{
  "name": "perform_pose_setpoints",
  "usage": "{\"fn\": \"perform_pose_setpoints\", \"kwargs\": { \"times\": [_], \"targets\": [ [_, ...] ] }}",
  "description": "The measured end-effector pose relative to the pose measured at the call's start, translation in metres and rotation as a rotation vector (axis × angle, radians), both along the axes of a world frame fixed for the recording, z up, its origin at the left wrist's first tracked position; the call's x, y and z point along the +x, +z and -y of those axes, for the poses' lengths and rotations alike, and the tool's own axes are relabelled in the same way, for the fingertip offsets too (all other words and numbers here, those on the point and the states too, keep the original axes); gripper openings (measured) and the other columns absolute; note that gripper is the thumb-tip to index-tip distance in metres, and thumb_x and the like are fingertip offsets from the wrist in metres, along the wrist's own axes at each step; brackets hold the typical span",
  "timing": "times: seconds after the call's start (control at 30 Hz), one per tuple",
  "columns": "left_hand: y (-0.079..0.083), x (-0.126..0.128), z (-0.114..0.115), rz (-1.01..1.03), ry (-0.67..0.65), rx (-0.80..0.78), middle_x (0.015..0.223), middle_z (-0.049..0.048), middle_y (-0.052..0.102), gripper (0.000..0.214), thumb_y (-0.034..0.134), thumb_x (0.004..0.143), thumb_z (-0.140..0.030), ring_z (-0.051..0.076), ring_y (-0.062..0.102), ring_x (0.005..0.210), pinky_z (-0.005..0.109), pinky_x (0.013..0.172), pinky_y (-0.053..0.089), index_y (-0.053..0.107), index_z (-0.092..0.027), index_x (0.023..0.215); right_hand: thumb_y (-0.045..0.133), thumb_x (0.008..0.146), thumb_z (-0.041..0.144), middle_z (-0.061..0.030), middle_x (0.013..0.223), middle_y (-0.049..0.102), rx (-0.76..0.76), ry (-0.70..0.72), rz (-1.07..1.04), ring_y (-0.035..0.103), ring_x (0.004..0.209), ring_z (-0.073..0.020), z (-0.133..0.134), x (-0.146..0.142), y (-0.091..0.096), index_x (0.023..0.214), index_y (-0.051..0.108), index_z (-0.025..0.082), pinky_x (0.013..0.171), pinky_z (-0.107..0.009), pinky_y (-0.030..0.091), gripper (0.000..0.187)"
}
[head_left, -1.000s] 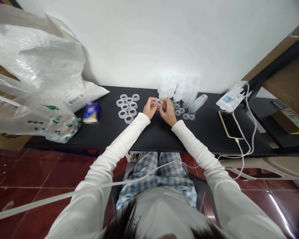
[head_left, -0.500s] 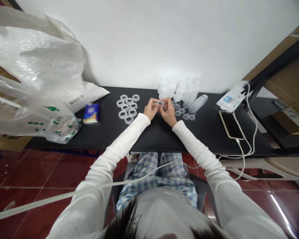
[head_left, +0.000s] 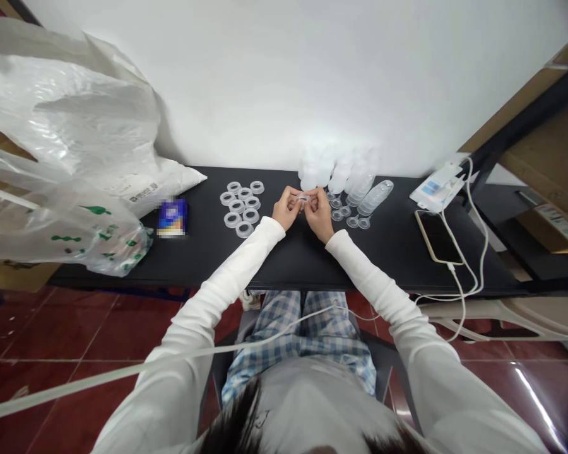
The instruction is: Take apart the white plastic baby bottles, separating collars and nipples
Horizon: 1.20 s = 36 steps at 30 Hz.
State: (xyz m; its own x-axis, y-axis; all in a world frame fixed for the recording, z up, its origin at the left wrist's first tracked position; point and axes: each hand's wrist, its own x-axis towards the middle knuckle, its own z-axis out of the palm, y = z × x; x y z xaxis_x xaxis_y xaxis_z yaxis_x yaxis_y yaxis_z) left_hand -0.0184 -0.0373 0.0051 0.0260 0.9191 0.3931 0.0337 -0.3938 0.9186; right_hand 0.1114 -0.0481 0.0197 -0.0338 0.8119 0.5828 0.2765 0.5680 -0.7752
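Over the black table (head_left: 293, 265), my left hand (head_left: 285, 209) and my right hand (head_left: 319, 213) meet, fingertips pinching a small clear plastic ring (head_left: 303, 198) between them. The ring is tilted and partly covered by fingers. To the left lie several translucent plastic rings (head_left: 237, 206) in loose rows. Just right of my right hand are several small clear round lids with tabs (head_left: 345, 211). Behind them stand frosted plastic bottles (head_left: 318, 167), and stacked clear cups (head_left: 375, 197) lean at the right.
At the left are a large white plastic bag (head_left: 66, 107), a clear bag with green print (head_left: 108, 233) and a blue packet (head_left: 173, 217). A phone (head_left: 438, 236) with a white cable (head_left: 485, 239) and a white box (head_left: 438, 186) lie at the right. A wall (head_left: 284, 82) rises behind.
The ring has tipped between my fingertips, so its opening faces me less. Both hands stay in nearly the same place, and the loose rings and lids have not been moved.
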Motion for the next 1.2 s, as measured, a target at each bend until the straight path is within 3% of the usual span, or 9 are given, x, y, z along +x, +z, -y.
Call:
{"fn": "perform_pose_setpoints", "kwargs": {
  "times": [0.3,0.6,0.8,1.2],
  "targets": [
    [0.005,0.000,0.001,0.102,-0.067,-0.016,0.081,0.0000,0.071,0.045,0.071,0.080,-0.058,0.011,0.068,0.069,0.025,0.070,0.057,0.056,-0.022,0.102,0.062,0.090,0.035,-0.0029,0.096,0.056,0.048,0.004,0.080,0.052,0.077,-0.0139,-0.002,0.008,0.007,0.110,0.054,0.022,0.070,-0.031,0.048,0.025],
    [0.005,0.002,0.002,0.112,-0.027,-0.060,0.082,-0.0003,0.072,0.043,0.075,0.077,-0.055,0.010,0.068,0.066,0.022,0.064,0.057,0.053,-0.022,0.093,0.059,0.091,0.036,-0.0001,0.085,0.054,0.034,-0.029,0.059,0.047,0.069,-0.0123,0.003,0.003,0.009,0.104,0.055,0.022,0.066,-0.029,0.045,0.019],
    [0.004,0.002,0.002,0.099,-0.044,-0.077,0.072,-0.0036,0.068,0.041,0.073,0.080,-0.053,0.008,0.063,0.054,0.021,0.056,0.055,0.049,-0.022,0.090,0.059,0.091,0.034,0.0025,0.080,0.049,-0.006,-0.049,0.016,0.043,0.063,-0.0108,0.005,0.001,0.009,0.101,0.057,0.022,0.061,-0.028,0.041,0.016],
    [0.010,0.002,0.007,0.078,-0.045,-0.060,0.069,-0.0044,0.068,0.046,0.069,0.079,-0.062,0.008,0.062,0.053,0.021,0.053,0.053,0.048,-0.022,0.085,0.051,0.097,0.042,0.0018,0.075,0.053,0.066,-0.030,0.109,0.048,0.067,-0.0134,0.003,0.009,0.012,0.098,0.057,0.023,0.067,-0.030,0.043,0.020]
  ]
}}
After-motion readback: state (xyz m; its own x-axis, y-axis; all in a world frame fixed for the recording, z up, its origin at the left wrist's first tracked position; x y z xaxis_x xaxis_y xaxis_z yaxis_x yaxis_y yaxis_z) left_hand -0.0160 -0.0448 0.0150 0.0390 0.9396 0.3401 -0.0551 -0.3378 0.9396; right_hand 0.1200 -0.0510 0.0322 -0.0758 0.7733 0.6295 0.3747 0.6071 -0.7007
